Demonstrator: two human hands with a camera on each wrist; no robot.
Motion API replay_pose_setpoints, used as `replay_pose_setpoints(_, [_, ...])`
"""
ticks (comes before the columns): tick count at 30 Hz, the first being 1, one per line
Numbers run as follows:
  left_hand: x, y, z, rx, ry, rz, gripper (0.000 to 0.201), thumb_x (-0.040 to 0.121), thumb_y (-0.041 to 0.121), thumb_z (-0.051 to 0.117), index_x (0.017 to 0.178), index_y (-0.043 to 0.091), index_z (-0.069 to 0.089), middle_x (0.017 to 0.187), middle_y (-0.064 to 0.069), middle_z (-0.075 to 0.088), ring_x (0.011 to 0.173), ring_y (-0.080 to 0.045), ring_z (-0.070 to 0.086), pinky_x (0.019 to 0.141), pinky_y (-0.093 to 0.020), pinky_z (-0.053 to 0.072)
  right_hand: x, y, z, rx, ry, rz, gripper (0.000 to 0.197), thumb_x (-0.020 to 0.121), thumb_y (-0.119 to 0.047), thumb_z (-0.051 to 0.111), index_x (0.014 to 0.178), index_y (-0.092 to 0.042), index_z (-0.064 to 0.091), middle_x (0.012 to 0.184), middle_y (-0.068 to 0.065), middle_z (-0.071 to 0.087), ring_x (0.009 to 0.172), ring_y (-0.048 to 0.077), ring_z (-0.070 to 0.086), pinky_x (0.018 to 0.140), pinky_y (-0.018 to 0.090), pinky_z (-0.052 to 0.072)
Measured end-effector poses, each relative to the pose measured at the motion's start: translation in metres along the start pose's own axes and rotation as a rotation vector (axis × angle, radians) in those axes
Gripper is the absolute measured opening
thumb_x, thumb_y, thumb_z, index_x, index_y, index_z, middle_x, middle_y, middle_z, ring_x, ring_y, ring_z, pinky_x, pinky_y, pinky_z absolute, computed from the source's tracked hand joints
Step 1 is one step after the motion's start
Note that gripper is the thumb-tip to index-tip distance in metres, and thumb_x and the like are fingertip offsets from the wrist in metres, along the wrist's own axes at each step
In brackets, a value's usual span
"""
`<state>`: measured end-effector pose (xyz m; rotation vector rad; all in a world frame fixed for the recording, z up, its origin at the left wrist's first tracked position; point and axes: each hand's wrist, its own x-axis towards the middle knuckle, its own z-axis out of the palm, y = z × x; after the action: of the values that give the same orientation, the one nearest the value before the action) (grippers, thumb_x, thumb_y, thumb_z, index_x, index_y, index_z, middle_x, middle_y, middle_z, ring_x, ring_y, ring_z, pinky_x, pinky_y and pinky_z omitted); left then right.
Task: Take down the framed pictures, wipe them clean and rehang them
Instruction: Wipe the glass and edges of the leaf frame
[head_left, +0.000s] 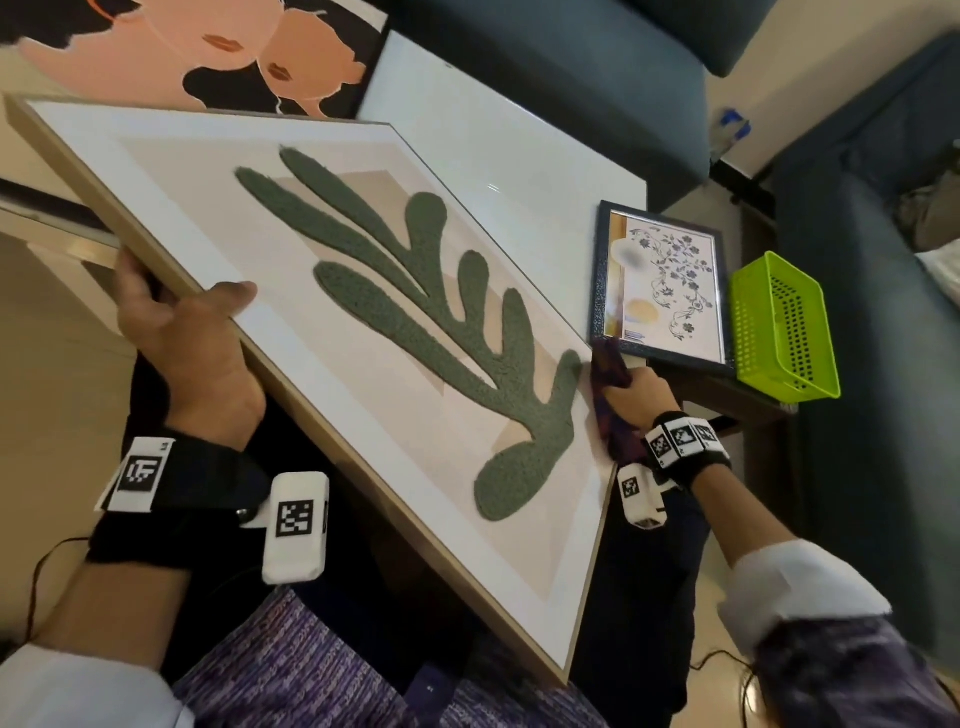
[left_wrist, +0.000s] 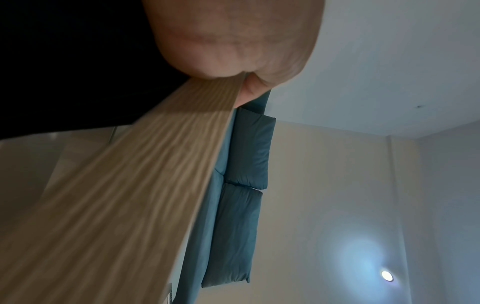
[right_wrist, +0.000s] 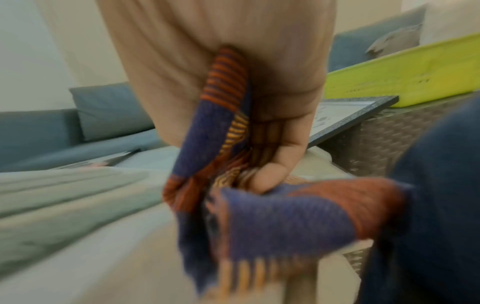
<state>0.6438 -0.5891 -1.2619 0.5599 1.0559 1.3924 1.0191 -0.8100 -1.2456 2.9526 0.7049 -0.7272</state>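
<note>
Left hand (head_left: 182, 332) grips the light wooden frame with green leaf art (head_left: 363, 312), fingers wrapped on its edge, tilting it across the lap for access. Right hand (head_left: 641, 395) clutches a purple-orange striped cloth (head_left: 610, 379) against the frame's right edge, wiping.

White table (head_left: 519, 156): portrait picture (head_left: 208, 52); wicker stand (head_left: 727, 400), seemingly: floral picture (head_left: 670, 286), green basket (head_left: 784, 332).

The big picture (head_left: 332, 291) has a pale wood frame with lines of grain in it, and its green leaf shape looks fuzzy and rough. The cloth (right_wrist: 259, 216) is woven, with a fringe. The green basket (head_left: 784, 332) is shiny plastic full of little holes. The white tabletop (head_left: 498, 156) is smooth and glossy.
</note>
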Motion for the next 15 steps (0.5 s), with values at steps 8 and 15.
replay_pose_setpoints(8, [0.007, -0.007, -0.005, 0.022, -0.004, 0.005, 0.076, 0.068, -0.013, 0.07, 0.141, 0.001, 0.057, 0.134, -0.021, 0.068, 0.117, -0.035, 0.07, 0.095, -0.047, 0.062, -0.044, 0.0, 0.009, -0.023, -0.096, -0.092, 0.015, 0.085, -0.02, 0.065, 0.091, -0.007, 0.067, 0.087, 0.013, 0.072, 0.078, 0.031, 0.072, 0.075, 0.044, 0.062])
replay_pose_setpoints(15, [0.025, -0.02, -0.014, -0.067, -0.014, -0.085, 0.077, 0.065, -0.009, 0.074, 0.139, -0.008, 0.053, 0.131, -0.03, 0.065, 0.116, -0.045, 0.069, 0.094, -0.059, 0.06, -0.055, 0.004, -0.001, 0.07, -0.05, 0.015, 0.022, 0.087, -0.018, 0.062, 0.101, -0.001, 0.064, 0.096, 0.018, 0.071, 0.085, 0.033, 0.07, 0.076, 0.042, 0.062])
